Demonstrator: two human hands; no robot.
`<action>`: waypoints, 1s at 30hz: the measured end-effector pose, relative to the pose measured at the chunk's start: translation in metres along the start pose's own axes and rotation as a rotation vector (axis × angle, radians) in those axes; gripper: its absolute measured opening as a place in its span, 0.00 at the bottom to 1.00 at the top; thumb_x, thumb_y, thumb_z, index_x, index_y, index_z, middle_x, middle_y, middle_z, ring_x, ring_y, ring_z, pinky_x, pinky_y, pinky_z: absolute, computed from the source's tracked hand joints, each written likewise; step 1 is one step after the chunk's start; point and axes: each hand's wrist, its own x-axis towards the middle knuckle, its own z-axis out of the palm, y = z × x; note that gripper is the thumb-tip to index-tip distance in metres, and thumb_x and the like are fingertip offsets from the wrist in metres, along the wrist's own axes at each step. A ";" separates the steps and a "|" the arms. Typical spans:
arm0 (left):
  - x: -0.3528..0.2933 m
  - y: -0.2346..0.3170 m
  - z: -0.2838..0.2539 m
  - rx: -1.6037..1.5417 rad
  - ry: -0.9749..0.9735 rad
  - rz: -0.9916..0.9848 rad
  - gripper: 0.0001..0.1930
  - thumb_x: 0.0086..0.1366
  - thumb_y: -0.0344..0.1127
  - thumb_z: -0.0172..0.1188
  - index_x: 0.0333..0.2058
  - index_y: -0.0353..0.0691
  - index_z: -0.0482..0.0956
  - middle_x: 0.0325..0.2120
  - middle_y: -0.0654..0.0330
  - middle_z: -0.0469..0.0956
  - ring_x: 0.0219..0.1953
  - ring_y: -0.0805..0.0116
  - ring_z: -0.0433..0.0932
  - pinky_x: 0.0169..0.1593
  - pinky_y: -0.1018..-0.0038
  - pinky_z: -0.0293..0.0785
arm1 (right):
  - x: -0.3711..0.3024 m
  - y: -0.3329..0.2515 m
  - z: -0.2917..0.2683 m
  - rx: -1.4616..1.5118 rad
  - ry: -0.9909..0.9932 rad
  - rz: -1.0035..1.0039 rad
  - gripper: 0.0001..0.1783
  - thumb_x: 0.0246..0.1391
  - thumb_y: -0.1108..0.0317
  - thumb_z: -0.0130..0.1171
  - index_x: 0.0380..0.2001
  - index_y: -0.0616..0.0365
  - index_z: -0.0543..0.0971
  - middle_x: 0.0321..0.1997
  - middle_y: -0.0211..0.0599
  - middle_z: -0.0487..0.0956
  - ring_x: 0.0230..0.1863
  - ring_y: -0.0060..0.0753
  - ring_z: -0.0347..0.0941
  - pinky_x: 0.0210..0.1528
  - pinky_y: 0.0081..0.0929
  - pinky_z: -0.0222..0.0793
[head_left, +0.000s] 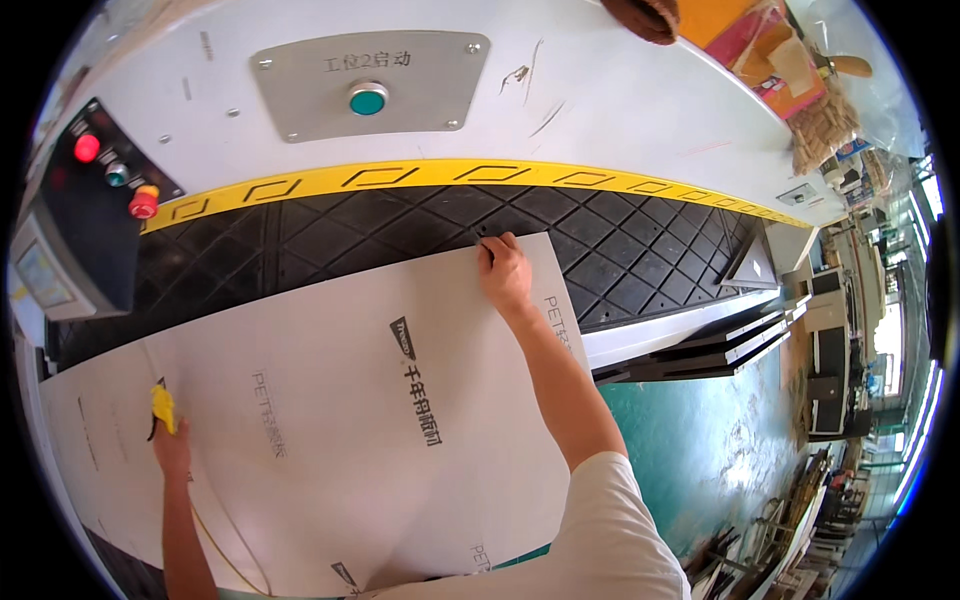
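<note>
A large pale board (330, 370) with printed marks lies across a black grooved machine bed (640, 240), its far edge running at a slant. My right hand (507, 275) is closed on that far edge near the right corner, fingertips curled over it. Over the left part of the board, my left hand (174, 452) is closed around a yellow air blow gun (163, 408) with a black lever. A thin yellowish hose (222, 553) trails from near that hand toward the lower edge.
Beyond the bed rises a white machine beam (570, 90) with a yellow striped edge and a green button (368, 98). A control box (90, 220) with red buttons stands left. Stacked dark panels (710, 350) lie right, above a green floor (680, 450).
</note>
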 end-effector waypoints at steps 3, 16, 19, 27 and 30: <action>0.046 -0.052 0.003 -0.046 -0.058 -0.132 0.38 0.64 0.48 0.72 0.66 0.34 0.67 0.50 0.47 0.82 0.46 0.51 0.83 0.45 0.63 0.79 | 0.024 0.058 -0.023 -0.144 0.105 -0.055 0.05 0.56 0.71 0.64 0.35 0.58 0.85 0.36 0.44 0.80 0.41 0.56 0.79 0.42 0.45 0.77; 0.093 -0.023 -0.012 -0.246 -0.415 -0.550 0.53 0.61 0.47 0.76 0.72 0.35 0.48 0.32 0.58 0.77 0.20 0.71 0.68 0.18 0.74 0.65 | 0.042 0.124 -0.082 -0.421 0.140 0.186 0.06 0.58 0.68 0.63 0.34 0.59 0.85 0.37 0.47 0.81 0.40 0.57 0.79 0.43 0.47 0.77; 0.087 -0.023 -0.013 -0.168 -0.383 -0.567 0.53 0.61 0.46 0.77 0.72 0.34 0.48 0.31 0.58 0.77 0.17 0.72 0.66 0.16 0.75 0.63 | 0.051 0.096 -0.074 -0.319 0.080 0.244 0.09 0.57 0.67 0.65 0.36 0.61 0.87 0.38 0.48 0.83 0.39 0.55 0.81 0.46 0.44 0.77; 0.085 -0.050 -0.002 -0.293 -0.372 -0.476 0.51 0.59 0.43 0.78 0.70 0.34 0.50 0.29 0.57 0.78 0.15 0.71 0.68 0.14 0.74 0.62 | 0.043 0.092 -0.068 -0.267 0.062 0.332 0.12 0.55 0.66 0.64 0.38 0.61 0.87 0.36 0.50 0.83 0.39 0.54 0.81 0.45 0.44 0.76; 0.086 -0.051 -0.004 -0.331 -0.374 -0.483 0.50 0.59 0.40 0.78 0.69 0.34 0.51 0.29 0.57 0.79 0.16 0.71 0.69 0.14 0.73 0.63 | 0.046 0.084 -0.060 -0.280 0.066 0.272 0.10 0.55 0.68 0.64 0.37 0.61 0.88 0.35 0.49 0.83 0.39 0.54 0.80 0.44 0.44 0.76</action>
